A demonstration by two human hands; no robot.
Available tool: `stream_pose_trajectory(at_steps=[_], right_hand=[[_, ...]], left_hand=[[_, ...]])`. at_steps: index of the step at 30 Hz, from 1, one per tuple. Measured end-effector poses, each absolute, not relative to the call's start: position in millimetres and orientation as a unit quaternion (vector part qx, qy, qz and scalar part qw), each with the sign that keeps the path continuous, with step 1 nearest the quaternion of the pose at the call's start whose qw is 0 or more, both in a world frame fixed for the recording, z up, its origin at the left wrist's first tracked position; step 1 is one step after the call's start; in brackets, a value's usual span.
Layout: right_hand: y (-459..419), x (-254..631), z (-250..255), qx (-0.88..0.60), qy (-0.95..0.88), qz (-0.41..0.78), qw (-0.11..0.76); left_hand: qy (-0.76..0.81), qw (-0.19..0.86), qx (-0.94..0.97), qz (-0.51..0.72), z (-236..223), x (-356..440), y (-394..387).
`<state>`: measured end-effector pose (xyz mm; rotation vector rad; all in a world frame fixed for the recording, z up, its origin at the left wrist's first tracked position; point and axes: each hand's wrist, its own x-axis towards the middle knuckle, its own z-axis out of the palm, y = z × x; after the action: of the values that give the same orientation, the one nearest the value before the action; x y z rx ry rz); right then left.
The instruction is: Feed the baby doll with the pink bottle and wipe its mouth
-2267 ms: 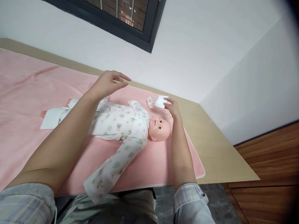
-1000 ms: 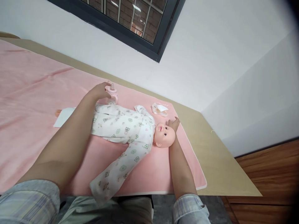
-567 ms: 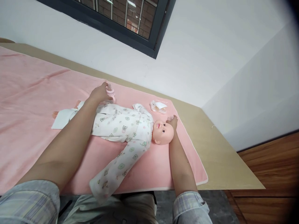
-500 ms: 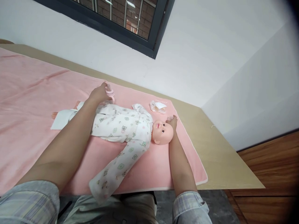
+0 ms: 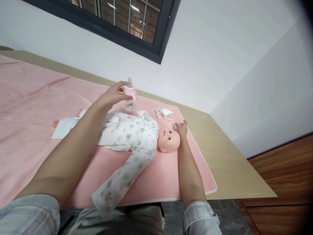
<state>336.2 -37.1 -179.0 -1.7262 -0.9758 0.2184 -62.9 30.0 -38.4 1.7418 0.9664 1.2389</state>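
A baby doll (image 5: 137,135) in a white printed sleepsuit lies on its back on a pink blanket (image 5: 31,107), head (image 5: 170,140) to the right. My left hand (image 5: 113,94) grips a small pink baby bottle (image 5: 129,96) and holds it upright in the air above the doll's chest. My right hand (image 5: 181,128) rests against the top of the doll's head, its fingers partly spread.
A crumpled clear packet with a white tissue (image 5: 164,113) lies on the blanket beyond the doll's head. The blanket covers a tan table (image 5: 227,163) set against a white wall. A dark-framed window (image 5: 137,23) is above. Wooden floor (image 5: 288,182) shows at the right.
My left hand closed on the bottle beside the doll and has lifted it up and to the right. My right hand left the tissue packet and came to the doll's head.
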Motion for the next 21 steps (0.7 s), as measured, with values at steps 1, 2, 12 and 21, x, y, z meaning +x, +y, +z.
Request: stream_pose_trajectory(at_steps=[1, 2, 12, 21], right_hand=[[-38, 336, -169, -0.72, -0.401, 0.108, 0.556], [-40, 335, -158, -0.706, -0.394, 0.128, 0.574], [-91, 247, -40, -0.438, -0.633, 0.16, 0.618], [-111, 193, -36, -0.393, -0.693, 0.107, 0.595]], left_hand=[[0.372, 0.391, 0.692, 0.48, -36, -57, 25], [0.364, 0.394, 0.699, 0.472, -34, -50, 20], [0.253, 0.346, 0.808, 0.405, -30, 0, -44], [0.235, 0.274, 0.839, 0.407, -28, 4, -62]])
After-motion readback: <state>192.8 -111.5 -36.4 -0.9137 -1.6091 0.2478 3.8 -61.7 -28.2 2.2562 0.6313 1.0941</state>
